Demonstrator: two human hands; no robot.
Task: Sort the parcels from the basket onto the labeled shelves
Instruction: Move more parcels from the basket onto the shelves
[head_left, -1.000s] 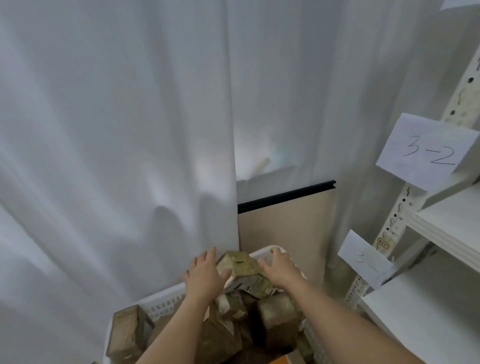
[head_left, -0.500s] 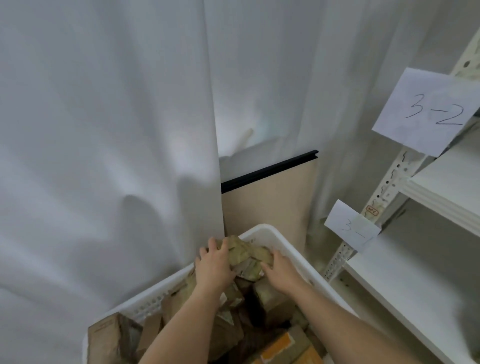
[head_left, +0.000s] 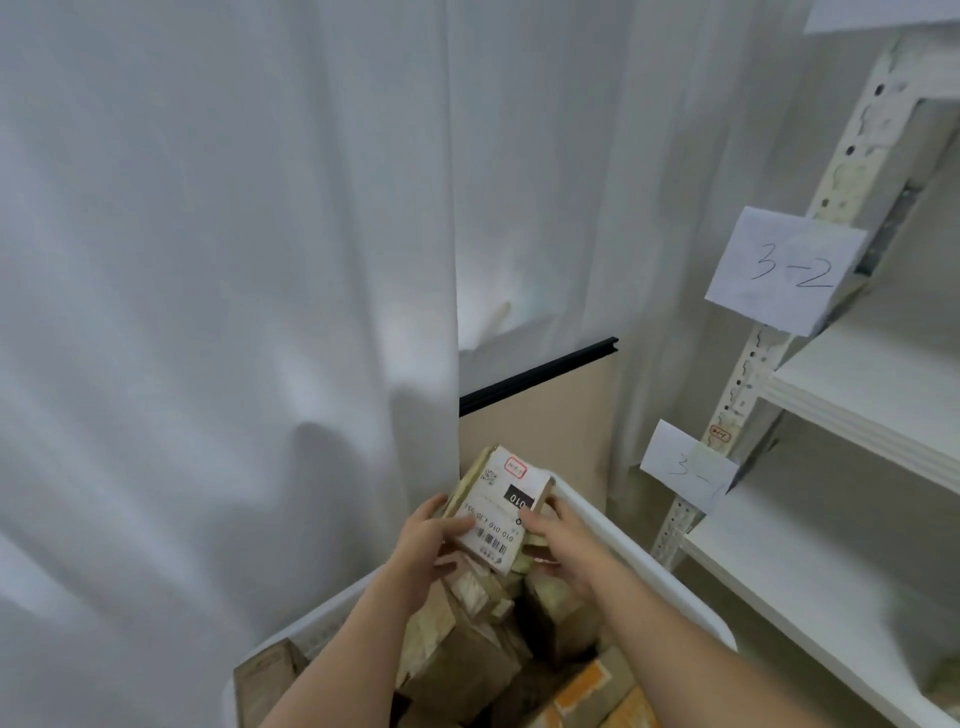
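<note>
Both hands, left and right, grip one parcel above the basket's far rim.

You are standing in a parcel-sorting storeroom. Your landmark is the white slotted-post shelving on your right, with handwritten paper labels taped to its post: 1 reads "3-2", and a lower one begins with "3". Left of the shelving, a white basket holds taped cardboard parcels with shipping labels, and white curtains hang behind it.
</note>
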